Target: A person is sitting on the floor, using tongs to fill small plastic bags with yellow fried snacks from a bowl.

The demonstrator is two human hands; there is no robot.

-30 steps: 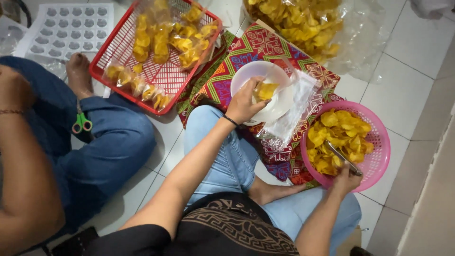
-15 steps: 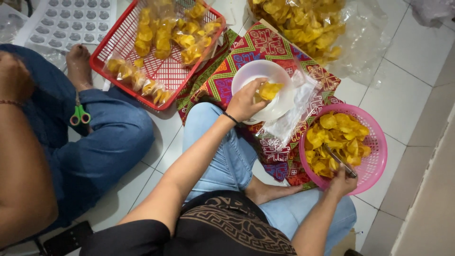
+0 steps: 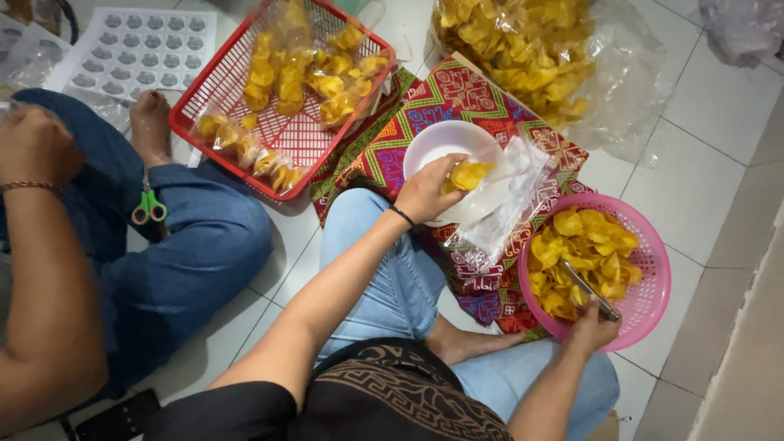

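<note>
Leftmost, a co-worker's hand (image 3: 33, 147) is curled shut near the frame's edge, its forearm running down the left side above blue-jeaned legs; what it grips cannot be told; green-handled scissors (image 3: 148, 207) lie on that person's leg, and a sheet of round stickers (image 3: 139, 49) lies on the tiled floor behind. Next comes a red basket (image 3: 216, 90) with a mesh floor, holding small clear packets of yellow chips (image 3: 314, 69); it sits partly on the tiles and partly on a patterned cloth (image 3: 392, 147) of red, green and blue. Over that cloth the person's left hand (image 3: 425, 192) is closed around the mouth of a small clear plastic bag (image 3: 498, 204), with a few yellow chips (image 3: 467, 174) at its fingertips; the hand and bag sit above a white bowl (image 3: 437, 140) resting on the cloth. Behind, a large clear sack of chips (image 3: 523, 49) lies on the floor. Further right, a pink basket (image 3: 653, 253) holds a loose heap of the same chips (image 3: 584, 249); the right hand (image 3: 592, 331) rests at its near rim, closed on metal tongs (image 3: 590, 290) whose tips reach into the heap; the pink basket stands just beside the cloth's right edge.
</note>
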